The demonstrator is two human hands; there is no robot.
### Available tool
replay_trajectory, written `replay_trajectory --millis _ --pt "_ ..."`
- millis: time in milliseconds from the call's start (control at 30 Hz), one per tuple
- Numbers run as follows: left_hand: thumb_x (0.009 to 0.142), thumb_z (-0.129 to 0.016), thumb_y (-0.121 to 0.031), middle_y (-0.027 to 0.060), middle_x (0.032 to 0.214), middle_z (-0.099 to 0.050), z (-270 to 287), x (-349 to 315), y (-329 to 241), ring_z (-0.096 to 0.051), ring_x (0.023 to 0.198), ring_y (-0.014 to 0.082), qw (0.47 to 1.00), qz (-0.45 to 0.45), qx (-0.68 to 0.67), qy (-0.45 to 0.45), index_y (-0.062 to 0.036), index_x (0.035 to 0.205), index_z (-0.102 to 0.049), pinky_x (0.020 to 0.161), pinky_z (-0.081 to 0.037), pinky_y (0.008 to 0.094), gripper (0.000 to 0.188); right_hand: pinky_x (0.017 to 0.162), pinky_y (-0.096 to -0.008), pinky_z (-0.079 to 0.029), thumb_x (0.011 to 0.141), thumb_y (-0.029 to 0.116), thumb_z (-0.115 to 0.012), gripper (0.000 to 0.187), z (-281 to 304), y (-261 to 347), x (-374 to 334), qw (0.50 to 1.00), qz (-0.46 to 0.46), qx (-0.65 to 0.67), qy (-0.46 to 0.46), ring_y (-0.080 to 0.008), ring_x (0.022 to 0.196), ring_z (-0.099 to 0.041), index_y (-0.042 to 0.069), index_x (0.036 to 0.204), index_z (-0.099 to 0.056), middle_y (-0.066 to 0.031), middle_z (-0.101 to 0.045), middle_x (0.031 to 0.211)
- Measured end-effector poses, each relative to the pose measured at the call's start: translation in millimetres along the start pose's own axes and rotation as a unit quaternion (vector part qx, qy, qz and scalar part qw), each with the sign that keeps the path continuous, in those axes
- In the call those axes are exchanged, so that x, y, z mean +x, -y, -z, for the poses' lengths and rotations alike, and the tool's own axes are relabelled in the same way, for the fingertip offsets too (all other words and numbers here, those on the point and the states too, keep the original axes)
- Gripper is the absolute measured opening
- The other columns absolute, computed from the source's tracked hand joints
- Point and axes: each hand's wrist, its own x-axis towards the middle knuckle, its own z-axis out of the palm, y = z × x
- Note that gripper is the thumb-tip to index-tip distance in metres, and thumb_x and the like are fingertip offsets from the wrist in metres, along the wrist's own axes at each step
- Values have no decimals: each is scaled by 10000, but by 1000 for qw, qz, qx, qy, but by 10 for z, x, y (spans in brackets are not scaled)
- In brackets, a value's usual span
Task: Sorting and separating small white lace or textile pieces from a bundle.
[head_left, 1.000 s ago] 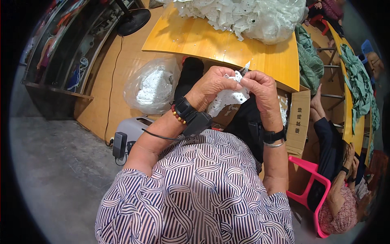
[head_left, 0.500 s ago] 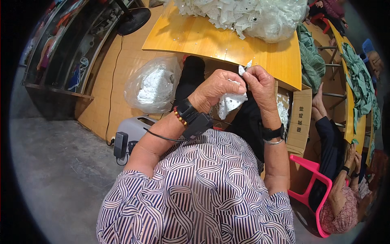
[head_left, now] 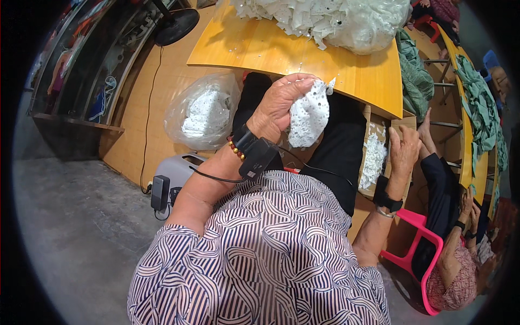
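Note:
My left hand (head_left: 277, 104) is closed on a limp piece of white fabric (head_left: 310, 122) with dark, hole-like spots, just in front of the table edge. A small pointed end (head_left: 331, 85) sticks out at the fabric's upper right. Away to the right, my right hand (head_left: 404, 154) has its fingers apart and nothing visible in them. It hovers at the right side of a cardboard box (head_left: 377, 129), which holds many small white scraps (head_left: 372, 162). Up on the wooden table (head_left: 254, 51) lies a big heap of similar white pieces (head_left: 309, 21), partly inside clear plastic (head_left: 379, 35).
A clear plastic bag (head_left: 172, 122) of white spotted pieces stands on the floor at left. Beside me are a grey case (head_left: 181, 165) and a black adapter (head_left: 160, 192). At right are a pink stool (head_left: 433, 244), green cloth (head_left: 414, 76) and a seated co-worker (head_left: 455, 276).
My right hand has left the fabric and swung right and nearer, over to the cardboard box, its fingers now parted. My left hand keeps the fabric, which now hangs more spread out.

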Motion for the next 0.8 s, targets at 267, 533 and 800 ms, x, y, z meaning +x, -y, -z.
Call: replay_trajectory --millis 267,533,800 --pt "701 -634 16 118 988 -600 -111 -28 112 -595 864 174 991 -13 129 -13 34 1073 -539 794 -483 282 385 718 -206 -410 783 126 -623 192 -226 1155 125 585 -175 746 266 -82 781 -530 -7 916 -586 -27 -596 858" --pt "643 -624 97 98 1005 -572 72 -134 8 -571 894 172 985 -71 157 -18 36 1092 -518 811 -460 270 466 712 -224 -452 794 79 -613 125 -322 1086 262 531 -206 801 188 -95 752 -572 4 892 -592 -42 -621 844" --pt "672 -666 -61 99 1056 -561 85 -166 -89 -549 947 165 971 -8 236 23 23 1126 -499 866 -422 292 492 691 -233 -465 801 96 -594 184 -224 1145 638 535 -188 767 301 -110 733 -581 -35 929 -577 -58 -613 862"
